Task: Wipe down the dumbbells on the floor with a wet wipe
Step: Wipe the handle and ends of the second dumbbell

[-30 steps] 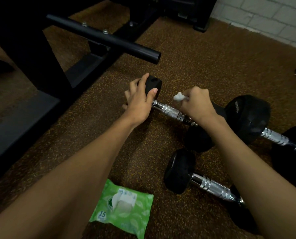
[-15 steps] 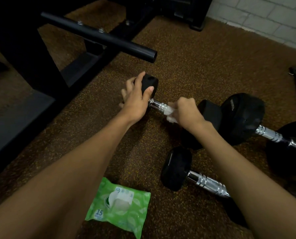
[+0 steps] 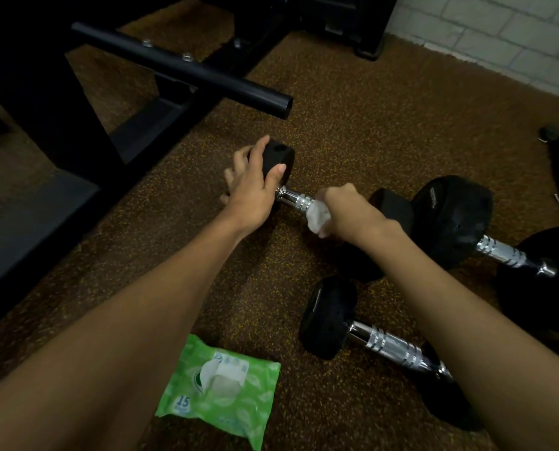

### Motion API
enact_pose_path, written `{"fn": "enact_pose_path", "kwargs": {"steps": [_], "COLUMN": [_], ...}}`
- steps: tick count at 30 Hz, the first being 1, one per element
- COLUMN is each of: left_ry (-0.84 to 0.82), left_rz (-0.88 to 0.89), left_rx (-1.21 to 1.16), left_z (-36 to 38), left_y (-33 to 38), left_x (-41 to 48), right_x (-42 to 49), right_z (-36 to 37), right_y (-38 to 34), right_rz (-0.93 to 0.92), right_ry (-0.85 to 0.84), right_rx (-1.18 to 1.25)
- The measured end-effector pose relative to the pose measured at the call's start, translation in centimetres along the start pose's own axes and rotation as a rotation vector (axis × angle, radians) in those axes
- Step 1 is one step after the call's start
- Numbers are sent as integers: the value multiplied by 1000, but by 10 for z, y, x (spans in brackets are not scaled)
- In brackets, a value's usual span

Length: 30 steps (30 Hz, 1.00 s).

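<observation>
Nearest the camera, a green pack of wipes [image 3: 218, 390] lay flat on the speckled brown floor [image 3: 353, 131], between the two forearms, its flap open and a white sheet showing at the mouth. Just to its right lay the near dumbbell [image 3: 388, 348], black-headed with a ribbed chrome handle; its far head was partly hidden under the right forearm.

Beyond these lay the small dumbbell [image 3: 296, 201], on the floor at a slant. The left hand [image 3: 255, 187] gripped its left head, the thumb laid across the near side and the fingers curled over the top and far side. The right hand [image 3: 349, 209] was closed in a fist round the chrome handle, with a bunched white wet wipe [image 3: 317, 216] held between the fingers and the metal (a crumpled end stuck out on the left of the fist). A short bare stretch of handle showed between the two hands.

Just beside the small dumbbell's right head lay the large dumbbell [image 3: 457, 219], the two heads close together; whether they touched I could not tell.

Farther off on the left stood a black metal frame [image 3: 180, 65], with a round tube jutting toward the hands above the floor. At the back right ran a white brick wall [image 3: 499, 37].
</observation>
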<state>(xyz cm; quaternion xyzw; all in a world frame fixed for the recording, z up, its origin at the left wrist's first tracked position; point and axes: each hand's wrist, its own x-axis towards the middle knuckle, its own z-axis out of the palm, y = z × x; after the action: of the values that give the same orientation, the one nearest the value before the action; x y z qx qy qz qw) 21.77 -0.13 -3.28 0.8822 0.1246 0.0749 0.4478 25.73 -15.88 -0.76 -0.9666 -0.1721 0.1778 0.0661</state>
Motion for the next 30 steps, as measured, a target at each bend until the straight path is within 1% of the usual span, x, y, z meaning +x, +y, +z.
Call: {"fn": "enact_pose_path", "kwargs": {"steps": [2,6,9,11,14,18,23,27,30], "left_ry": [1,-11,-7,0,-1,1,6,2,10], "left_rz": [6,2,4,4,5,9,14,10,12], "left_rx": [3,3,4,4,6,4,3,-3,4], "left_z": [0,0,1,1,1,1,1,1,1], "left_y": [0,0,0,-1,-1,-2,-2,-2,-1], "left_x": [0,1,1,2,2,1,-1,-1,-1], "right_x": [3,14,19,21,22,15,13,25,32], "right_z": [-1,-9,-16,-19,-19,-7,-18,-19,-7], "right_y": [2,10,15,16,16,8,11,9,1], "right_rz": [-5,-41,-50,-38,37,13,-11,67,132], "right_ry": [79,54,82,153,262,151,145,172,48], "right_rx": [-6,51,90,136,183,59,85,180,179]}}
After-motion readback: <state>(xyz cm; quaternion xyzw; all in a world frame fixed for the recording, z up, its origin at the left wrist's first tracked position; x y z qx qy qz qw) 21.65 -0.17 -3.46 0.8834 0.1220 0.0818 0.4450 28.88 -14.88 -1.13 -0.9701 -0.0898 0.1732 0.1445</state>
